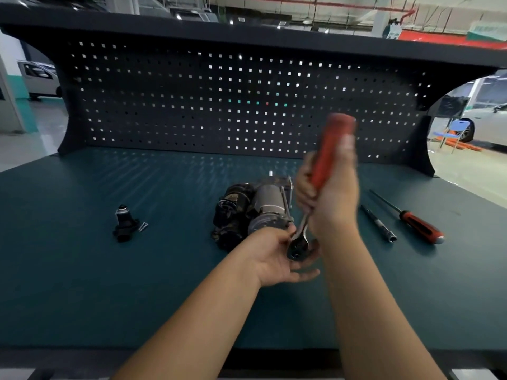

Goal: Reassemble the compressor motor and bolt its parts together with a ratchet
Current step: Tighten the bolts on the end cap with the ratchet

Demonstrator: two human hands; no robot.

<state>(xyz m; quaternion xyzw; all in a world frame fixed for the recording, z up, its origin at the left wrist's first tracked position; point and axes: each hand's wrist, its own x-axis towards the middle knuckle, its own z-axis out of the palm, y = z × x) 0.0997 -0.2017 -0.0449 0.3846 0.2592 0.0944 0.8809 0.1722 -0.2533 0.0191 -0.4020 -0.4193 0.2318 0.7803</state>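
The compressor motor (258,212) lies on its side near the middle of the table (164,283). Just in front of it the ratchet (298,246) stands handle-up. The right hand (329,198) has its grip clamped round the red handle, and the left hand (274,259) pinches the head. The person is probably readying the drive head, which next needs seating squarely on a bolt. A screwdriver (419,224) lies toward the right edge.

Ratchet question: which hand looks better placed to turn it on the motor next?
Right, probably. The right hand grips the ratchet by its red handle, where the leverage is. The left hand pinches the ratchet's head close by the compressor motor, better suited to guiding it.
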